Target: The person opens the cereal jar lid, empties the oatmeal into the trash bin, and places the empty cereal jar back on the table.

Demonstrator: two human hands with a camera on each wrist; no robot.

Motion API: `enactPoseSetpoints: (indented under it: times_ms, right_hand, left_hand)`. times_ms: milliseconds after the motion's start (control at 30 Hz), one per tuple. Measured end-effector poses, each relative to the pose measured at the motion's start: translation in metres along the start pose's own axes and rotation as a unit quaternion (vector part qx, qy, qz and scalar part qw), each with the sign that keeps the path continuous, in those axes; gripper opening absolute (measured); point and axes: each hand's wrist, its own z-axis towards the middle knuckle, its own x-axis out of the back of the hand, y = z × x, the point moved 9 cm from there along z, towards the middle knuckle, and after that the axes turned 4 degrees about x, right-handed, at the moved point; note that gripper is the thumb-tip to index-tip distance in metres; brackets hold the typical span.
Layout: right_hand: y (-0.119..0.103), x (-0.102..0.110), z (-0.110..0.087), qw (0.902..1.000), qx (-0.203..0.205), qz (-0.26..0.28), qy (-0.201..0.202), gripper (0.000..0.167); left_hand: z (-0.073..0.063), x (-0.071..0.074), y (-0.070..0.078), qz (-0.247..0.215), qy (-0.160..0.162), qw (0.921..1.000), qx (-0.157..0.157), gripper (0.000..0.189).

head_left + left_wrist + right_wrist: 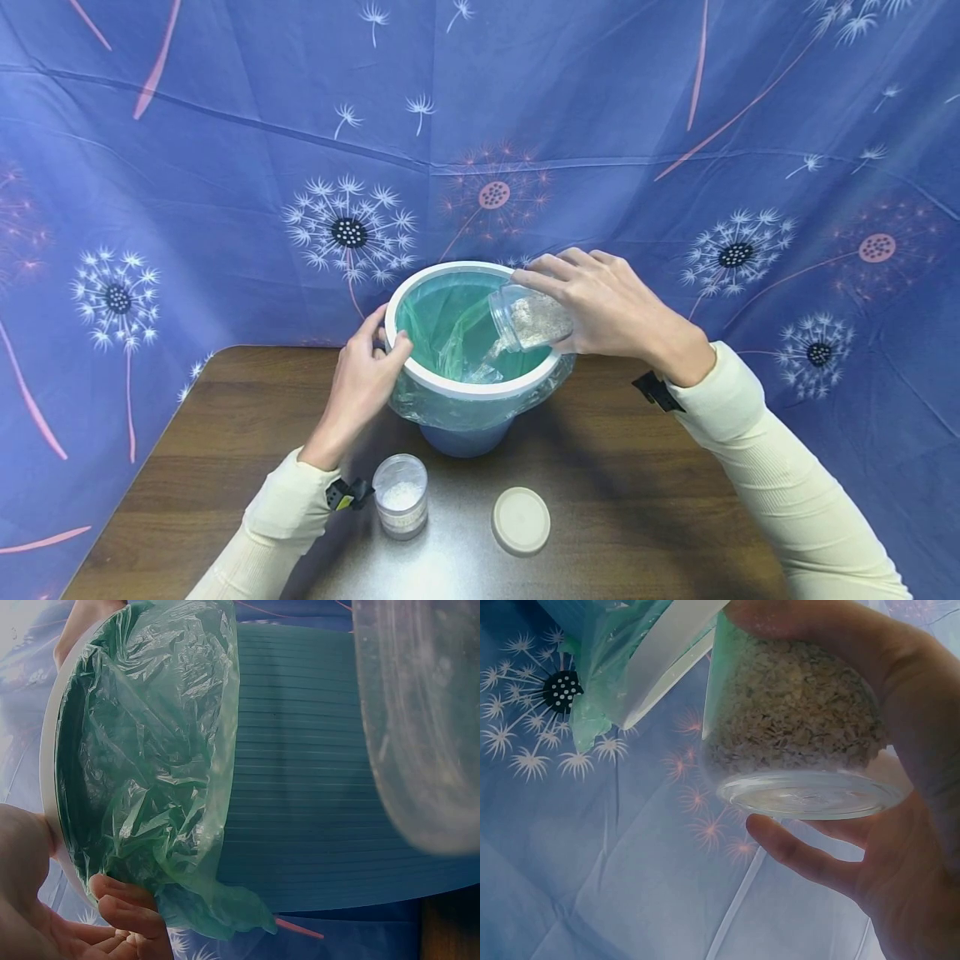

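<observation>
A blue waste bin (pixel 467 440) with a white rim (pixel 450 385) stands on the table, lined with a green plastic bag (pixel 157 735) folded over its outside. My left hand (pixel 366 379) grips the rim at the left, thumb on top and fingers outside. My right hand (pixel 611 304) holds a clear jar (pixel 534 321) of pale flakes (pixel 799 705), tipped with its mouth over the bin's inside. Some flakes fall from the mouth toward the bag. In the right wrist view the jar's glassy base faces the camera, thumb and fingers around its sides.
On the wooden table (pixel 277 400) a second clear jar (pixel 401 500) with white contents stands left of centre, near my left wrist. A round cream lid (pixel 521 518) lies to its right. Behind the table hangs a blue cloth (pixel 247 183) with dandelion prints.
</observation>
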Motion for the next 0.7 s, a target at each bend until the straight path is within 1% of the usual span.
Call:
enactPoseSetpoints:
  times_ms: [433,700]
  right_hand:
    - [-0.0010,0.0003,0.0014,1.0000,0.005,-0.006,-0.001,0.102]
    - [-0.0015,-0.0006,0.0013,0.9999,0.005,-0.006,-0.010,0.102]
  left_hand:
    - [-0.0004,0.0003,0.0006,0.000,-0.002,1.0000,-0.001,0.061]
    - [-0.0006,0.0003,0.0007,0.004,-0.003,1.0000,0.001,0.062]
